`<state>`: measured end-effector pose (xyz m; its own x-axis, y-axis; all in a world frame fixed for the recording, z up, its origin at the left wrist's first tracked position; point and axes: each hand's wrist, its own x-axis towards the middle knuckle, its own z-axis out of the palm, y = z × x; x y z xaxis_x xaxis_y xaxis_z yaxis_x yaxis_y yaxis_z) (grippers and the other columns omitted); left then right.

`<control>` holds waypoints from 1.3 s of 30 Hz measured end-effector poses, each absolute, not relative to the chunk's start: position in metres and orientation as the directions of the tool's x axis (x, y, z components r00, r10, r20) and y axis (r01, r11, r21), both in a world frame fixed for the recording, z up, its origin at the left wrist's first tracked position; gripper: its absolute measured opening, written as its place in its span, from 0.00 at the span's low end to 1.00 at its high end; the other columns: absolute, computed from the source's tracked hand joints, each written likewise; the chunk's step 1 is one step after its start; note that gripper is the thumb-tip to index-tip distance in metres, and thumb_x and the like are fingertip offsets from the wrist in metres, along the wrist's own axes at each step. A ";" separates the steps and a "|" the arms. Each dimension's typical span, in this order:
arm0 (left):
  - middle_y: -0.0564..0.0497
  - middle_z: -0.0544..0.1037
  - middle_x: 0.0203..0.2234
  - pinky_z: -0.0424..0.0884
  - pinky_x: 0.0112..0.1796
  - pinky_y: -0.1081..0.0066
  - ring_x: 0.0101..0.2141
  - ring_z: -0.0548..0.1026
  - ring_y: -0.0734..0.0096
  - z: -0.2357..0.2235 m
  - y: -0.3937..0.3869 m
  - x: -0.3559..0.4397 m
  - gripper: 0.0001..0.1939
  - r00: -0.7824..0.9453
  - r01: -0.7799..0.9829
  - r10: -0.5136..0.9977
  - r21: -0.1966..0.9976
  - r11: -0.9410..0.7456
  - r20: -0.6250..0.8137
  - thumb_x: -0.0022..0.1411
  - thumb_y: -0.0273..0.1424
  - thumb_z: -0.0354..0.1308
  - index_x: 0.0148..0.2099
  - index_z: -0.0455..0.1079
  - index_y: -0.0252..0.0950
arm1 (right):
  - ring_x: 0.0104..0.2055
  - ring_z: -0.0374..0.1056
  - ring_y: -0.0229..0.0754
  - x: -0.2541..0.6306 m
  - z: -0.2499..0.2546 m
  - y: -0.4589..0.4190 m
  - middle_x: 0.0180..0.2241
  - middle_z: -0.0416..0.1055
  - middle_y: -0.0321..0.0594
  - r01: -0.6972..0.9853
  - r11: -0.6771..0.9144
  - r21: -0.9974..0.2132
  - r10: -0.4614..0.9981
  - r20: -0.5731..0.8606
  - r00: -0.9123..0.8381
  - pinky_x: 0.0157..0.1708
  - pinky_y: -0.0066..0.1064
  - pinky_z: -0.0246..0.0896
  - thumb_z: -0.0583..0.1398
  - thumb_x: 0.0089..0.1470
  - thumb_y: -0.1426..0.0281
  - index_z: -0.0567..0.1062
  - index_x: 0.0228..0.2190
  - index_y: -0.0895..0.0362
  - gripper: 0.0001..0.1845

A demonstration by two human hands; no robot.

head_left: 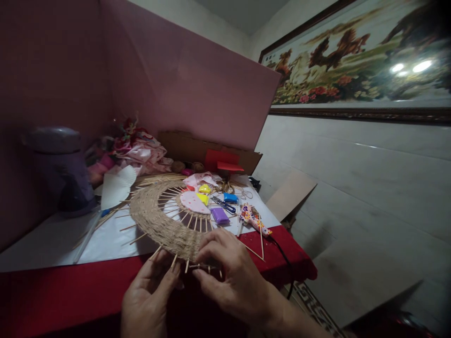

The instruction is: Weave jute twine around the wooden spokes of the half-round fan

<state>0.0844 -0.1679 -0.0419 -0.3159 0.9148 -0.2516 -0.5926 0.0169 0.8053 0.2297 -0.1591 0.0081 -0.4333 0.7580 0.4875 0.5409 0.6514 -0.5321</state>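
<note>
A round woven piece [155,220], made of brown jute twine on thin wooden sticks that fan out like spokes, tilts at the table's front edge. A half-round pad of pink dotted cloth [193,202] sits at its centre. My left hand [151,291] grips the near rim, with thumb and fingers closed around the stick ends. My right hand [232,277] is on the rim just to the right, its fingers bent over the weave. Near its thumb a thin strand of twine [197,266] runs along the sticks, pinched by the fingertips.
Beyond the piece lie purple [220,215], blue [230,197] and yellow packets, blue-handled snips [223,203] and a flower-patterned glue gun [252,217] with a black cord. A purple bin [61,173] stands left. Pink cloth [148,150] is heaped behind; red cloth [88,286] covers the table front.
</note>
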 end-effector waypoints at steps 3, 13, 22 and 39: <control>0.46 0.80 0.39 0.73 0.31 0.78 0.39 0.76 0.64 -0.043 -0.167 0.084 0.29 -0.321 -0.596 0.910 0.803 0.022 -0.263 0.32 0.29 0.74 0.41 0.75 0.35 | 0.39 0.62 0.41 0.227 0.005 -0.161 0.33 0.67 0.39 0.574 0.653 -0.493 0.752 0.508 -0.419 0.40 0.34 0.57 0.59 0.49 0.75 0.70 0.29 0.57 0.03; 0.46 0.81 0.36 0.73 0.29 0.77 0.35 0.77 0.64 -0.042 -0.170 0.082 0.29 -0.294 -0.620 0.914 0.784 0.042 -0.281 0.30 0.30 0.74 0.41 0.75 0.35 | 0.39 0.62 0.40 0.219 0.007 -0.147 0.33 0.67 0.38 0.552 0.681 -0.482 0.732 0.486 -0.478 0.40 0.32 0.55 0.58 0.50 0.78 0.72 0.30 0.57 0.05; 0.46 0.81 0.35 0.73 0.29 0.78 0.35 0.78 0.64 -0.039 -0.170 0.081 0.30 -0.281 -0.650 0.909 0.758 0.057 -0.309 0.26 0.29 0.75 0.39 0.76 0.34 | 0.33 0.62 0.37 0.208 0.017 -0.141 0.28 0.68 0.36 0.627 0.564 -0.536 0.825 0.346 -0.447 0.34 0.29 0.54 0.62 0.47 0.72 0.72 0.24 0.59 0.04; 0.45 0.80 0.36 0.72 0.27 0.78 0.35 0.77 0.64 -0.042 -0.169 0.082 0.32 -0.315 -0.655 0.900 0.756 0.025 -0.302 0.26 0.30 0.75 0.40 0.72 0.33 | 0.30 0.60 0.33 0.206 0.018 -0.136 0.26 0.66 0.33 0.556 0.416 -0.719 0.882 0.170 -0.439 0.30 0.25 0.53 0.57 0.53 0.75 0.69 0.24 0.59 0.06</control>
<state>0.0822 -0.1687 -0.0420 -0.3146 0.9000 -0.3017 -0.6545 0.0245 0.7556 0.2055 -0.1361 0.0178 -0.4388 0.8823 0.1705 0.5565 0.4157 -0.7194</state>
